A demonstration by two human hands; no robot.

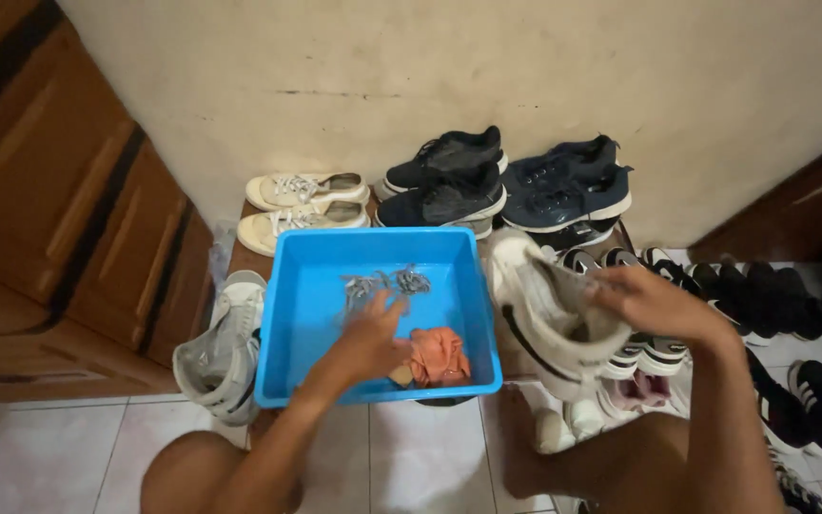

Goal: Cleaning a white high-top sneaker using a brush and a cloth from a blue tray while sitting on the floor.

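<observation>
A blue plastic tub (297, 314) stands on a low wooden shelf in front of me. Inside it lie grey shoelaces (382, 284) and a crumpled orange cloth (438, 355). My left hand (373, 338) reaches into the tub, fingers spread, just left of the orange cloth and below the laces; it holds nothing that I can see. My right hand (644, 300) grips a white high-top sneaker (544, 319) by its opening, to the right of the tub. The sneaker shows a dark stripe on its side and has no laces.
A second white high-top (221, 357) leans at the tub's left. Cream sneakers (302, 205), black sneakers (449, 181) and navy sneakers (568, 186) line the wall behind. More dark shoes (763, 295) crowd the right. A wooden cabinet (59, 219) stands at the left, white tiles (59, 457) below.
</observation>
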